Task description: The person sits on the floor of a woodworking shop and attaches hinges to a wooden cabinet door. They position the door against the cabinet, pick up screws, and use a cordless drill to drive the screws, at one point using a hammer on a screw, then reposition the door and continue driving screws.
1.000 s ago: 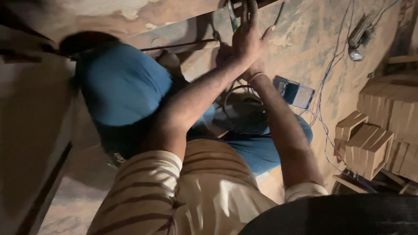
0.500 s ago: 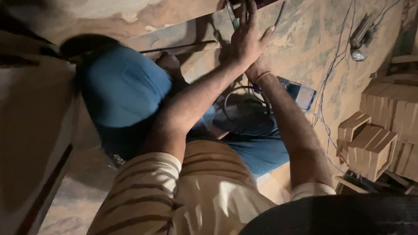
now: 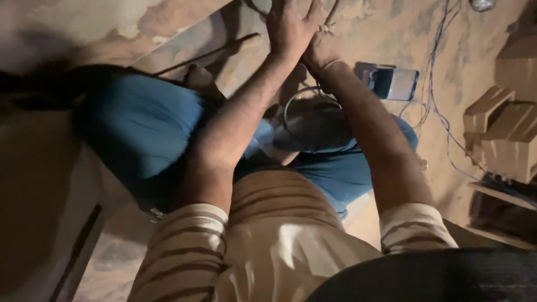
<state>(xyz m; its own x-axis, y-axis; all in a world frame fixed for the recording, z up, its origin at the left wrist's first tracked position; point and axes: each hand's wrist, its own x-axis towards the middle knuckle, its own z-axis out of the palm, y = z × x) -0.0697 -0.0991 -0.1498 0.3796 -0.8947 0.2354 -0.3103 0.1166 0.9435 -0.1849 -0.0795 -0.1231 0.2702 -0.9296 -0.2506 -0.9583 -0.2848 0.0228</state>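
Both my arms reach forward over my knees in blue jeans (image 3: 151,123). My left hand (image 3: 288,28) is at the top edge of the view with its fingers stretched out and its tips cut off. It lies against my right hand (image 3: 321,49), which is closed in a fist just to its right. A thin wire (image 3: 331,14) runs up from the right fist and out of view. Below the hands, a loop of pale wire (image 3: 305,98) rests on a dark round object between my legs.
A phone with a lit screen (image 3: 394,83) lies on the sandy floor to the right of my right forearm. Blue cables (image 3: 439,84) trail across the floor beyond it. Cardboard boxes (image 3: 503,134) are stacked at the right. A thin dark rod (image 3: 207,53) lies at the upper left.
The view has dipped, so my hands now sit at the very top edge and the phone has shifted up. Both hands stay together on the wire.
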